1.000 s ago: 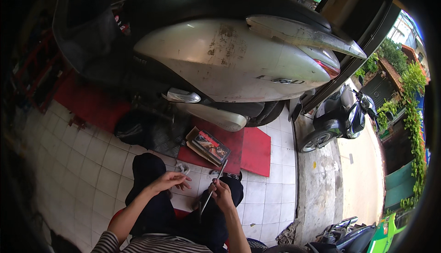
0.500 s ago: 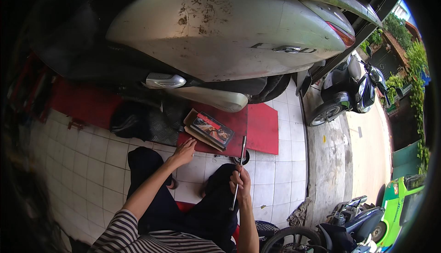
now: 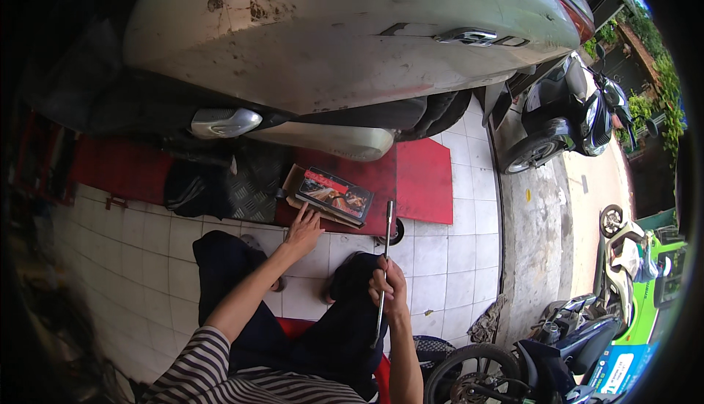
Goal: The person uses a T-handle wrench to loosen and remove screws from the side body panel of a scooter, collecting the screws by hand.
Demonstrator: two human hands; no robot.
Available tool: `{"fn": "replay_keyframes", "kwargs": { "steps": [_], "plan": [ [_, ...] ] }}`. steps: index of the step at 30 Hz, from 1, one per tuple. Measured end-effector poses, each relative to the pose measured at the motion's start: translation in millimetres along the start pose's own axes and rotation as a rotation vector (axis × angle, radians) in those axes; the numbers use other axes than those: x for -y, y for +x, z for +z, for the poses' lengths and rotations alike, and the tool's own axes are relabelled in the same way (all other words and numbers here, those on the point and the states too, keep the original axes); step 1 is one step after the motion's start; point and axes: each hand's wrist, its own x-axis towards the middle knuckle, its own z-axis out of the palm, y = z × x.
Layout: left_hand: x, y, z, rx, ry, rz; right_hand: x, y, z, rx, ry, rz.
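Note:
My right hand [image 3: 389, 285] is closed round a long, slim metal wrench [image 3: 388, 226], held nearly upright over my right thigh; its kind of head is too small to tell. My left hand [image 3: 303, 234] reaches forward with its fingers stretched out and nothing in them. Its fingertips are at the near edge of a cardboard box [image 3: 290, 181], on the rim of a red lift platform [image 3: 345, 237]. A dark box with a red patch and a picture [image 3: 334, 196] rests tilted in the cardboard one.
Above the platform looms a silver scooter [image 3: 330, 52] with scuffed side panels. Dark cloth [image 3: 194, 188] lies beside a metal tread plate [image 3: 253, 188]. White floor tiles [image 3: 462, 250] surround the platform. Parked motorbikes [image 3: 561, 122] and a green vehicle [image 3: 644, 301] stand to the right.
My view has shifted, so the scooter sits higher and further left. My left hand has moved slightly right, against the cardboard box. The wrench stays in my right hand.

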Motion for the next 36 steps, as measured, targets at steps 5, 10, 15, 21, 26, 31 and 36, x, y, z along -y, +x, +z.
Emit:
{"fn": "replay_keyframes", "kwargs": {
  "steps": [5,10,15,21,26,31,36],
  "plan": [
    [-16,-15,5,-0.152,-0.172,-0.054,-4,2,-3,0.05,0.016,-0.003],
    [-1,-1,-5,-0.158,-0.273,-0.219,-7,0,-1,0.014,-0.003,-0.006],
    [6,5,9,-0.139,-0.373,-0.278,-5,3,-2,-0.014,-0.013,-0.002],
    [10,13,18,-0.074,-0.316,-0.307,-6,2,-5,-0.021,0.003,0.022],
    [33,45,13,0.193,-0.283,-0.296,-4,4,0,0.005,0.038,0.044],
    [32,58,22,0.129,-0.198,-0.307,2,4,0,-0.009,0.062,0.068],
    [35,49,28,0.071,-0.232,-0.365,6,3,-2,-0.005,0.038,0.066]
  ]
}}
